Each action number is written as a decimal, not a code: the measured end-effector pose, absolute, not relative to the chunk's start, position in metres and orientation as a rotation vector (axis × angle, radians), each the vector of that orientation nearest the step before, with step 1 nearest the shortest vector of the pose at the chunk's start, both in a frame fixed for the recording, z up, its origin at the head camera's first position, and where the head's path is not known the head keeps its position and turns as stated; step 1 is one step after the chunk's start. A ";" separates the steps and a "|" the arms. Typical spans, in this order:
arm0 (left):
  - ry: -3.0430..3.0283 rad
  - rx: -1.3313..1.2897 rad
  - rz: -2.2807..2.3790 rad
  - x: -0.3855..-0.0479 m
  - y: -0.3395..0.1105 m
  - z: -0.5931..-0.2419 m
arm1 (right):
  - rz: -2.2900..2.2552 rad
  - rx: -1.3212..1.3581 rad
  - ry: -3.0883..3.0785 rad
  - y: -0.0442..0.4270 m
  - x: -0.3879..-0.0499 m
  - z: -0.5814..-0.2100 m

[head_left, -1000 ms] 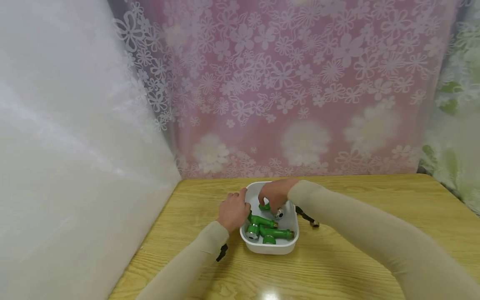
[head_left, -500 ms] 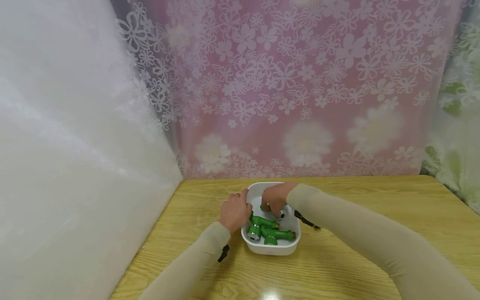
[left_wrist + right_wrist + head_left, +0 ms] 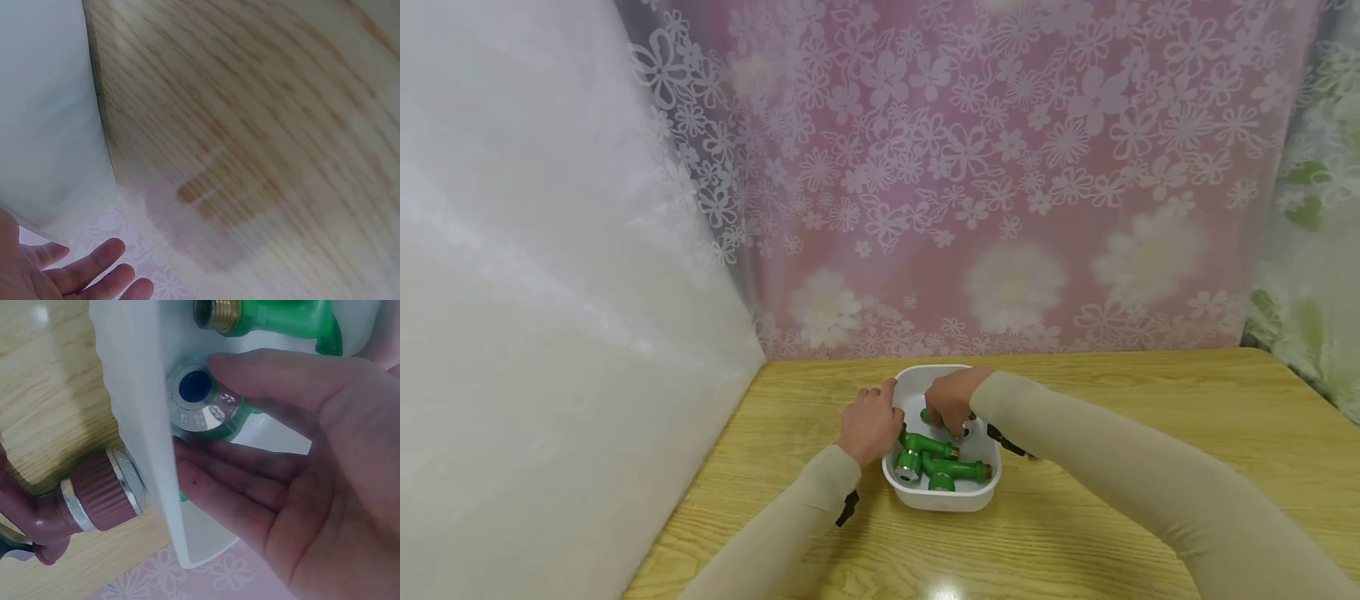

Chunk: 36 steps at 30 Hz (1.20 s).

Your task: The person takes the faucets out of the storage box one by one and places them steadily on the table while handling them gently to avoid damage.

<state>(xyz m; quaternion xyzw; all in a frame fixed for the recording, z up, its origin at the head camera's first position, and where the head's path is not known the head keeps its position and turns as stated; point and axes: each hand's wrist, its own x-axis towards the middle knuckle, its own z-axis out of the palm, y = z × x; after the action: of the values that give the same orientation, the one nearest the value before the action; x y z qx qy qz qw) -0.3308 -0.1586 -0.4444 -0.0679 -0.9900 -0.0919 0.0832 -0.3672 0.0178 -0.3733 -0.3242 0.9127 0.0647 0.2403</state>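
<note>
A white plastic basin [image 3: 944, 500] stands on the wooden table with several green taps in it. My left hand [image 3: 871, 423] holds the basin's left rim, its thumb over the edge; in the left wrist view the other fingers [image 3: 94, 265] extend loosely outside the wall. Inside the far part of the basin, my right hand [image 3: 951, 396] grips a green tap [image 3: 206, 400] by its round silver-capped handle with a blue dot, thumb on one side and fingers on the other. Nearer lie two more green taps, one [image 3: 928, 443] by the left wall and one [image 3: 955, 469] beside it.
Just outside the basin's right wall, a maroon tap [image 3: 97, 490] lies on the table [image 3: 56, 375]. A pink floral curtain [image 3: 1000, 208] hangs behind the table, and a white sheet [image 3: 550, 292] hangs along the left.
My right hand has lowered slightly into the basin and closed around the green tap's handle, covering more of it. The left hand stays on the rim.
</note>
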 end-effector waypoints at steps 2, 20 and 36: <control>-2.953 -0.208 -0.276 -0.330 -0.159 -0.444 | 0.189 -0.876 2.497 0.018 -0.367 -0.375; -2.932 -0.229 -0.281 -0.329 -0.159 -0.446 | 0.133 -0.941 2.499 0.023 -0.368 -0.372; -2.938 -0.228 -0.267 -0.329 -0.160 -0.443 | 0.181 -1.016 2.508 0.020 -0.361 -0.339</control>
<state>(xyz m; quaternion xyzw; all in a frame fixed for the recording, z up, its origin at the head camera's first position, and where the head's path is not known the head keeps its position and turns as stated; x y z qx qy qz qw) -0.3290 -0.1597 -0.4430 -0.0766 -0.9888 -0.0899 0.0911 -0.3612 0.0203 -0.3387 -0.3659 0.9036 0.0653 0.2129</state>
